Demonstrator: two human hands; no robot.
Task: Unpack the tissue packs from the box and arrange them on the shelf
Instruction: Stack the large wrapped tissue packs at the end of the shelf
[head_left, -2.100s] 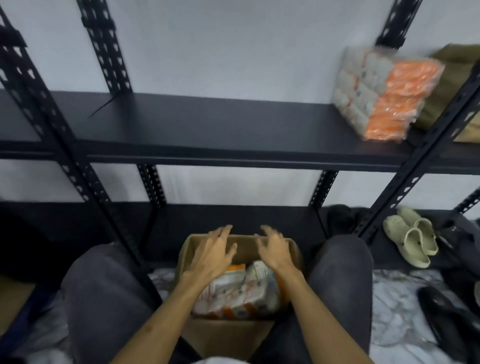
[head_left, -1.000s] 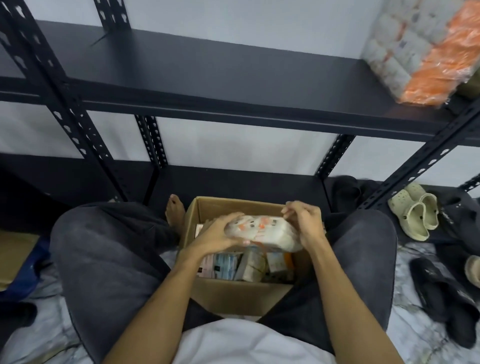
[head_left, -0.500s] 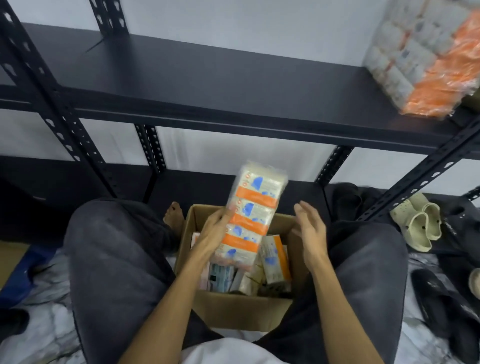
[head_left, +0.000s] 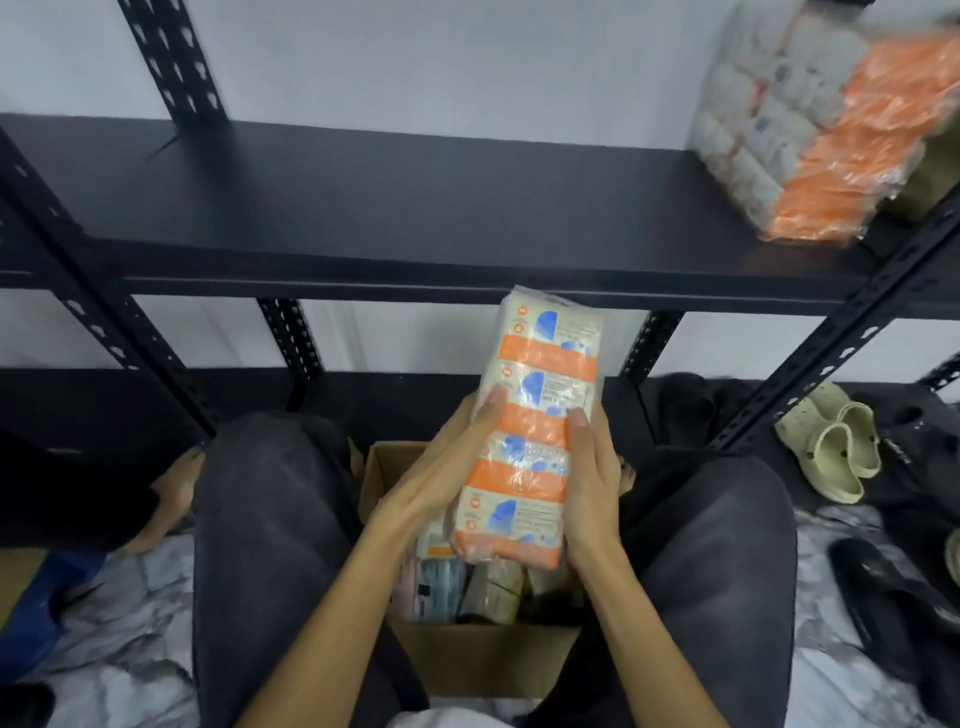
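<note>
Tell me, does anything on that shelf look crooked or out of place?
Yes. The big tissue bundle at the right end of the shelf sits tilted, not squared with the shelf edge. Otherwise nothing stands out: both hands hold a tissue pack upright above the box.

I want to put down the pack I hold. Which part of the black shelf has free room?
The shelf is bare from its left posts to the big wrapped bundle at its right end. Crowded: that right end, and the box, which holds more packs under the tissue pack in both hands.
</note>
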